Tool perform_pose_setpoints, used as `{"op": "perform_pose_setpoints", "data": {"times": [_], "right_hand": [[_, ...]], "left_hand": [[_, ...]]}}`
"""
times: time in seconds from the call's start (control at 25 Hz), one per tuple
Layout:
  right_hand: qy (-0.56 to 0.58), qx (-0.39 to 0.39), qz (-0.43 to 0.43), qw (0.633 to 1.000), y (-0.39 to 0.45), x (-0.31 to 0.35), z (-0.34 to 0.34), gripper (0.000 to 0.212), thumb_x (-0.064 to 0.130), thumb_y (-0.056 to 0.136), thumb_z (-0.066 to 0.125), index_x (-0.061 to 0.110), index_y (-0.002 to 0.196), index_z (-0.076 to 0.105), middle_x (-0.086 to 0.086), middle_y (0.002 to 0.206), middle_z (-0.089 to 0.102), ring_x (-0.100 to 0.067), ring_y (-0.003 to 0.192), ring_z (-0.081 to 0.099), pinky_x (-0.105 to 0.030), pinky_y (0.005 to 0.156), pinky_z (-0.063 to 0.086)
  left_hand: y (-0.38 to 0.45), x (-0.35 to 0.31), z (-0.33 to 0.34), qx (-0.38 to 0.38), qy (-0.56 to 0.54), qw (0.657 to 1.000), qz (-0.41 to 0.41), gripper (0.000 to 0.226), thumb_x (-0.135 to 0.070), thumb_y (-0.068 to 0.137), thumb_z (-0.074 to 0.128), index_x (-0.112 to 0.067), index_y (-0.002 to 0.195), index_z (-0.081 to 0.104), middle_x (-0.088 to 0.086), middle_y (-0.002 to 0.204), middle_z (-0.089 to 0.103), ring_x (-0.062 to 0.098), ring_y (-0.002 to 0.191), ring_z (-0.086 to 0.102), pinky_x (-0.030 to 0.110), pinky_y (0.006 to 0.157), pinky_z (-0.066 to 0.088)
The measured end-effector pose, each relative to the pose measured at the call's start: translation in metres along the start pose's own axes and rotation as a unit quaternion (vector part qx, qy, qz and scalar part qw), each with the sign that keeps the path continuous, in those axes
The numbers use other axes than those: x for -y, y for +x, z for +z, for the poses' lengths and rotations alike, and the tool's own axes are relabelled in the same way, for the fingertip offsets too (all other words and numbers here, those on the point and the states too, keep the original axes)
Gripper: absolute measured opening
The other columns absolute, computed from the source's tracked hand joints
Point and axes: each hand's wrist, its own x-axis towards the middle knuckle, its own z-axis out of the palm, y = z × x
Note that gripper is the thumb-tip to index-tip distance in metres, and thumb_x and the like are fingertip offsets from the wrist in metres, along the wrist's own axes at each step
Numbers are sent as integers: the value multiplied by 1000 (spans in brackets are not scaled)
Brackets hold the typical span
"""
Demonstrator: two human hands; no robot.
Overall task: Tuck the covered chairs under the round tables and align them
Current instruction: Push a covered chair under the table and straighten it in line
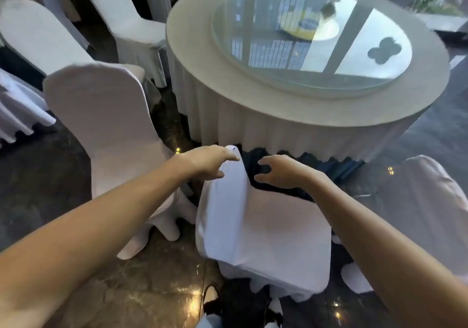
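A big round table [306, 105] with a pleated white skirt stands in the middle of the room. A glass turntable [311, 39] lies on top of it.

Right in front of the table, near its skirt, is a chair in a white cover [263, 226]. It is turned sideways, so its back points toward the table. It is not under the table.

The person's left hand [206, 162] rests on the top edge of this chair's back. The fingers are bent and lie on the cloth, but they are not squeezed tight. The right hand [281, 172] is just beside it, in the air over the chair. Its fingers are curled and apart, like a claw, and hold nothing.

Left of the table stand three more covered chairs [106, 130]. Another covered chair [420, 201] is to the right of the table's front.
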Motion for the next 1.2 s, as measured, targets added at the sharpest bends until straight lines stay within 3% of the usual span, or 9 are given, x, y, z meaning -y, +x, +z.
{"op": "perform_pose_setpoints", "data": {"times": [0.16, 0.36, 0.44, 0.56, 0.76, 0.84, 0.96, 1.04, 1.2], "right_hand": [[55, 33, 34, 997, 8, 15, 45, 69, 45, 92, 64, 17, 150, 40, -3, 152, 44, -22, 135, 45, -37, 108, 39], [144, 41, 71, 986, 14, 40, 106, 78, 49, 88, 69, 14, 150, 36, -6, 151, 45, -25, 132, 48, -30, 97, 43], [195, 57, 77, 976, 16, 51, 130, 81, 53, 87, 68, 14, 150, 34, -8, 149, 46, -25, 127, 50, -25, 86, 41], [256, 69, 100, 959, 23, 62, 163, 86, 58, 86, 67, 12, 149, 32, -9, 148, 45, -26, 126, 50, -25, 83, 40], [318, 31, 166, 933, 38, 89, 211, 91, 71, 70, 71, 16, 133, 34, -5, 129, 51, -24, 109, 55, -41, 85, 53], [301, -3, 182, 936, 46, 103, 227, 95, 61, 73, 72, 12, 140, 26, -9, 131, 48, -30, 113, 53, -46, 89, 52], [278, -61, 193, 939, 54, 118, 235, 83, 33, 80, 70, 5, 142, 23, -15, 127, 50, -37, 108, 56, -42, 82, 49], [276, -76, 195, 938, 52, 118, 238, 80, 25, 81, 68, 4, 144, 23, -14, 122, 51, -36, 101, 58, -37, 74, 46], [260, -66, 177, 947, 37, 97, 241, 72, 19, 81, 65, 8, 140, 26, -11, 112, 53, -30, 84, 57, -31, 60, 40]], "left_hand": [[1, 16, 32, 34, 72, 997, 4, 71, -11, 90, 67, -31, 151, 35, -1, 155, 35, 24, 137, 41, 44, 110, 38], [7, 40, 63, 57, 150, 987, 25, 90, -1, 83, 72, -30, 155, 25, 2, 164, 10, 22, 151, 3, 52, 120, 16], [14, 47, 72, 61, 149, 987, 29, 91, -1, 84, 72, -29, 156, 24, 2, 165, 6, 23, 152, -3, 52, 121, 10], [26, 57, 82, 70, 183, 979, 57, 80, -11, 86, 71, -28, 153, 31, 2, 165, 11, 25, 152, -6, 58, 120, 4], [40, 80, 84, 11, 274, 952, 135, 63, -37, 74, 72, -36, 135, 56, -13, 138, 50, 19, 149, 14, 67, 115, -4], [42, 84, 85, -14, 265, 950, 164, 52, -37, 72, 71, -38, 123, 65, -16, 123, 56, 17, 145, 23, 66, 115, -6], [45, 86, 82, -34, 252, 945, 207, 32, -38, 67, 70, -35, 98, 69, -17, 100, 56, 15, 133, 38, 64, 116, -6], [46, 83, 86, -47, 242, 940, 236, 24, -39, 64, 71, -33, 86, 67, -15, 89, 53, 16, 118, 48, 60, 119, 1], [48, 68, 96, -34, 228, 940, 250, 27, -51, 64, 73, -34, 84, 68, -15, 86, 56, 16, 103, 46, 43, 121, 16]]}}
